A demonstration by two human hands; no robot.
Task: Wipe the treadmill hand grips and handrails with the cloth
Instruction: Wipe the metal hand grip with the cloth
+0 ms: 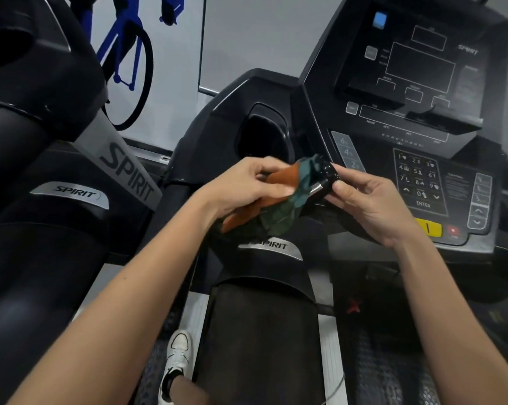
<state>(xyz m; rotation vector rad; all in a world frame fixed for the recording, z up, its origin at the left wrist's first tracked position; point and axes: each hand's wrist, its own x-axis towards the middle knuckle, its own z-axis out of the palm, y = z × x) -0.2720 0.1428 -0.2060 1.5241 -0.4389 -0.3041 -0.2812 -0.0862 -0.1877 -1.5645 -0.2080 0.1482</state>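
White shoe (178,356) at 6 o'clock, standing on the floor beside the treadmill's side rail. Just right of it the black padded handrail (261,331) runs up from 6 o'clock toward centre and ends at a silver SPIRIT badge (271,247).

Both forearms come in from the bottom corners and the hands meet at centre, close together but not touching.

Left hand (244,185), just at 9 o'clock of centre: fingers curled, gripping a bunched orange and dark-green cloth (264,200). The cloth hangs below the palm, and its green end is wrapped onto the hand grip (324,178).

The grip is a short black bar with a silver band, dead centre, jutting from the console base.

Right hand (369,200), at 3 o'clock of centre: index tip on top and thumb on the near side, pinching the grip's free end. Its other fingers are loosely bent.

Behind the right hand is the keypad (419,182); a yellow tab (428,228) and a red button (453,230) sit at 4 o'clock. Cup holder (264,135) at 12 o'clock of the hands.

Dark display (419,65) at 1 o'clock, off. A neighbouring machine (42,185) fills 9 o'clock. Blue bicycle wall graphic (130,54) at 11 o'clock, farthest.
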